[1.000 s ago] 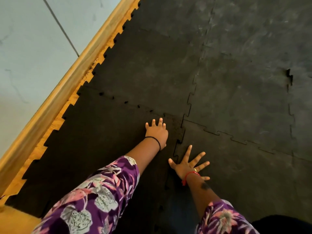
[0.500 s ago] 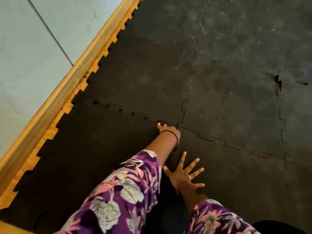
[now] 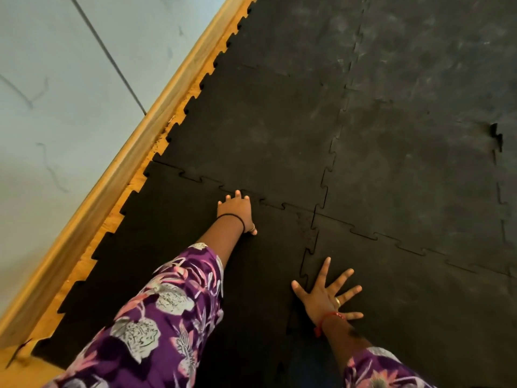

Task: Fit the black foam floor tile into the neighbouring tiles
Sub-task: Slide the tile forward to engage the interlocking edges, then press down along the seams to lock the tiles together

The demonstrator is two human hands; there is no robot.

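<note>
While the left hand [image 3: 236,211] presses down on the black foam floor tile [image 3: 173,270] near its far toothed edge, its fingers [image 3: 237,194] curl forward onto the jigsaw seam and grip nothing, the palm lying on the foam. That tile lies flat at the near left of the floor, beside the wooden skirting board [image 3: 117,175], with its far edge meeting the neighbouring tile ahead [image 3: 263,130] and its right edge meeting the neighbouring tile at the right [image 3: 419,303]. Along the far seam the teeth look seated; whether the right seam close to the body is fully locked cannot be told in the dark. The right hand [image 3: 326,299] lies flat with fingers [image 3: 342,276] spread wide on the right-hand tile, just beside the seam, holding nothing; a ring shows on one finger and a red thread [image 3: 327,320] circles the wrist. A black band [image 3: 232,218] circles the left wrist above a purple flowered sleeve [image 3: 156,317]. No containers show
</note>
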